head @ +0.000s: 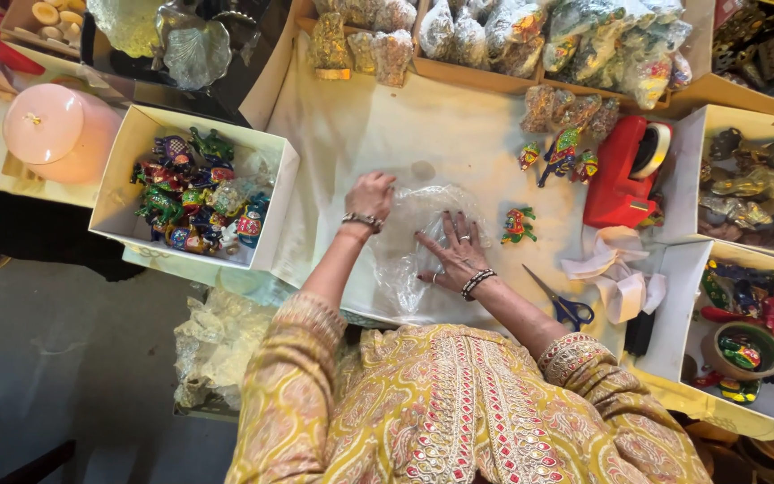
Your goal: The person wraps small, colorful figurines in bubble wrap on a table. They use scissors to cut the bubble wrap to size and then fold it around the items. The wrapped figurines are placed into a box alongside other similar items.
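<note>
A sheet of clear plastic wrap (414, 260) lies crinkled on the white table cover (459, 134) in front of me. My left hand (371, 195) rests on its upper left corner with the fingers curled down onto the film. My right hand (452, 248) presses flat on the middle of the sheet, fingers spread. Just right of the wrap stands a small painted animal figurine (518, 225). Three more painted figurines (561, 154) stand farther back.
A white box (127, 170) of painted figurines sits at left, a red tape dispenser (624, 170) at right, blue-handled scissors (562, 305) by my right forearm. White paper scraps (615, 273) lie near them. More boxes of figurines (736, 332) stand right; wrapped packets (530, 36) line the back.
</note>
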